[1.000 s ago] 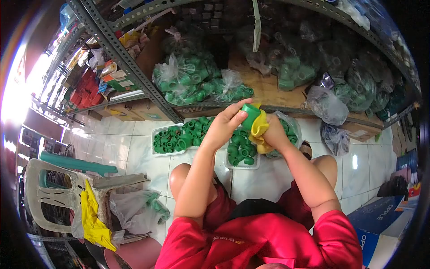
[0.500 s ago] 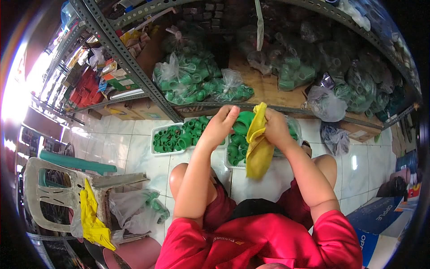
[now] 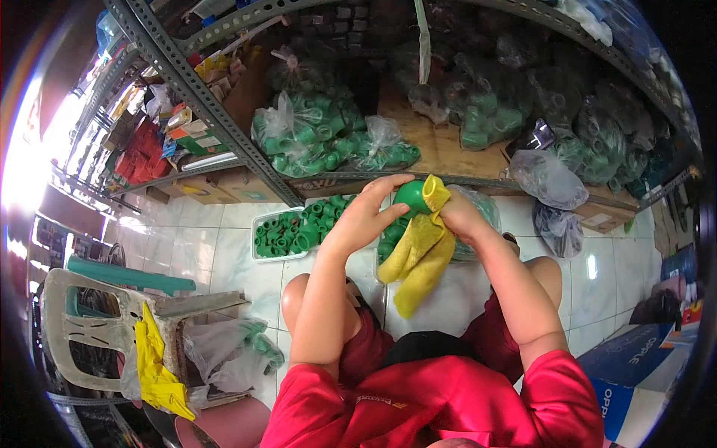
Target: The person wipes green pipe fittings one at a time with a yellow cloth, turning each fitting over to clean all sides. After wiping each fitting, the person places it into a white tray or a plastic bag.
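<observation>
My left hand [image 3: 371,216] is closed around a green plastic pipe fitting [image 3: 411,196], thumb below it and fingers along its top. A yellow cloth [image 3: 420,257] is bunched in my right hand [image 3: 461,214], and its top end presses against the fitting's right side. The lower part of the cloth hangs in two folds over the floor. Below my hands, a tray of green fittings [image 3: 391,233] is partly covered by the cloth. To the left stands a white tray [image 3: 280,257] full of small green fittings, with larger ones beside it.
Ahead is a metal shelf [image 3: 239,142] with clear bags of green fittings [image 3: 310,131]. At left stands a worn plastic chair [image 3: 56,321] with a yellow cloth [image 3: 157,366] draped on it. A blue and white box [image 3: 627,366] lies at right.
The fitting has turned, so its rounded side shows instead of its opening. My left fingers have come over it, and the cloth has shifted and swung left.
</observation>
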A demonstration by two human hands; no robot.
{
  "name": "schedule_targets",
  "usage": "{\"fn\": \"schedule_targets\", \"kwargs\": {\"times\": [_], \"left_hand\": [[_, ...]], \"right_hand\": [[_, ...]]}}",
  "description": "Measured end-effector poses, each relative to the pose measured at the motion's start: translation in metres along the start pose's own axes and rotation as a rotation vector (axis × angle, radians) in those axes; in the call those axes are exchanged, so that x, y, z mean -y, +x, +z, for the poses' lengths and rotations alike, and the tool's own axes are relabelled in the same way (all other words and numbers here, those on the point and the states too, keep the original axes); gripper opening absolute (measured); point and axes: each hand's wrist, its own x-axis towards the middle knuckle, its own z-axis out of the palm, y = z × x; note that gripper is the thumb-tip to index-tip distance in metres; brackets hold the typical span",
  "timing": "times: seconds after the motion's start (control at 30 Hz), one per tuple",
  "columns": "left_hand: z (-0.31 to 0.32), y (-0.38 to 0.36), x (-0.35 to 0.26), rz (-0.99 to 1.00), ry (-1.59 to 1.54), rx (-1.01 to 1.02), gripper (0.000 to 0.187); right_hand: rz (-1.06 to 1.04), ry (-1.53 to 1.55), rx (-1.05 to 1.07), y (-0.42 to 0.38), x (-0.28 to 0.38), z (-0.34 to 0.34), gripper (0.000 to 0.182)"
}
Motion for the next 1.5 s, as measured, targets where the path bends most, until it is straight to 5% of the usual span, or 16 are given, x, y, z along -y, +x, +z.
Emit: {"fn": "schedule_targets", "kwargs": {"times": [0.07,0.17,0.23,0.27,0.33,0.4,0.5,0.6,0.77,0.93,1.03,1.1,1.17,1.33,1.43,1.5], "left_hand": [[-0.001,-0.004,-0.014,0.015,0.018,-0.006,0.049],[0.000,-0.001,-0.014,0.046,0.076,-0.032,0.049],[0.002,0.002,-0.007,0.065,0.117,-0.050,0.049],[0.005,0.005,-0.003,-0.097,-0.217,-0.175,0.044],[0.007,0.007,0.002,-0.312,-0.914,-0.330,0.034],[0.007,0.006,0.005,-0.331,-1.019,-0.265,0.033],[0.012,0.007,0.005,-0.347,-1.150,-0.157,0.035],[0.031,0.009,-0.001,-0.391,-0.827,-0.268,0.038],[0.039,0.007,-0.002,-0.110,-0.428,-0.267,0.044],[0.021,0.006,-0.007,0.044,-0.166,-0.225,0.035],[0.011,-0.002,-0.010,-0.103,-0.415,-0.204,0.036],[0.011,-0.004,-0.010,-0.113,-0.312,-0.305,0.040],[0.004,-0.006,-0.023,-0.341,0.043,-0.228,0.042],[0.010,-0.001,-0.023,-0.329,0.093,-0.221,0.042],[0.022,0.004,-0.005,-0.147,0.002,-0.345,0.039],[0.027,0.008,0.003,-0.068,-0.115,-0.352,0.034]], "right_hand": [[-0.102,-0.388,0.014,-0.013,0.018,0.007,0.025],[-0.174,-0.571,0.035,-0.009,0.015,0.001,0.026],[-0.132,-0.276,0.041,-0.002,0.008,-0.004,0.027],[-0.090,0.016,0.047,0.001,0.007,-0.006,0.028],[-0.130,0.081,0.075,0.001,0.011,-0.014,0.028],[-0.170,0.149,0.104,0.002,0.012,-0.016,0.028],[-0.410,-0.480,-0.112,-0.001,0.011,-0.010,0.031],[-0.529,-0.530,-0.163,-0.003,0.007,0.006,0.039],[-0.641,-0.422,-0.318,-0.004,-0.011,0.014,0.029],[-0.731,-0.651,-0.213,-0.009,0.002,0.014,0.021],[-0.809,-0.881,-0.356,-0.007,0.001,0.013,0.025],[-0.792,-0.984,-0.356,-0.009,-0.001,0.011,0.028],[-0.759,-1.156,-0.337,-0.012,-0.001,0.015,0.023],[-0.581,-1.032,-0.321,-0.003,-0.016,0.011,0.022],[-0.486,-0.697,-0.214,0.004,-0.025,0.010,0.019],[-0.222,-0.067,-0.105,0.008,-0.033,0.016,0.019]]}}
